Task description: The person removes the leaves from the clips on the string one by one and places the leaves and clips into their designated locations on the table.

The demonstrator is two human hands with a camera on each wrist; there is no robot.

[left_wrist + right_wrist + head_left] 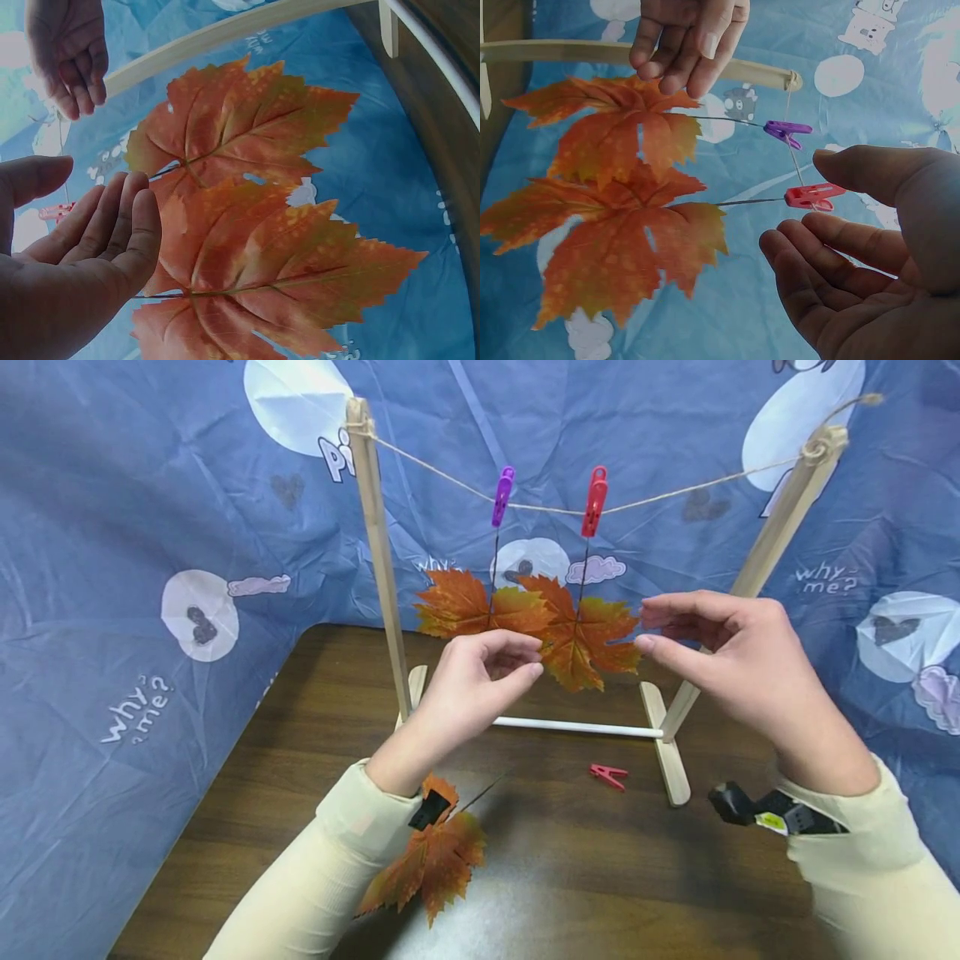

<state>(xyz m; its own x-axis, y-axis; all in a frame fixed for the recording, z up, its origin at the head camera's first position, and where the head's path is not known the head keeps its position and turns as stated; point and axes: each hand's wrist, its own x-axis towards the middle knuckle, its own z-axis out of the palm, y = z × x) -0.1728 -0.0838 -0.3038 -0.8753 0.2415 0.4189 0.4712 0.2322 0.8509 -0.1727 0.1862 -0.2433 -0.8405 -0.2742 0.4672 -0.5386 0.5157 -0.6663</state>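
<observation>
Two orange maple leaves hang side by side from a string (pixel 547 510). A purple clothespin (pixel 503 497) holds the stem of the left leaf (pixel 453 602), and a red clothespin (pixel 595 502) holds that of the right leaf (pixel 581 639). In the head view my left hand (pixel 480 672) is in front of the left leaf, fingers loosely bent and nothing between them. My right hand (pixel 738 660) is beside the right leaf's edge, thumb and fingers apart. The right wrist view shows that hand (pixel 855 262) near the red clothespin (pixel 810 196), holding nothing.
The string spans two wooden posts (pixel 378 552), joined low down by a white rod (pixel 577 727). On the brown table (pixel 555 877) lie a small red clothespin (pixel 609 776) and more maple leaves (pixel 438 860), partly behind my left sleeve. A blue printed cloth (pixel 187 510) hangs behind.
</observation>
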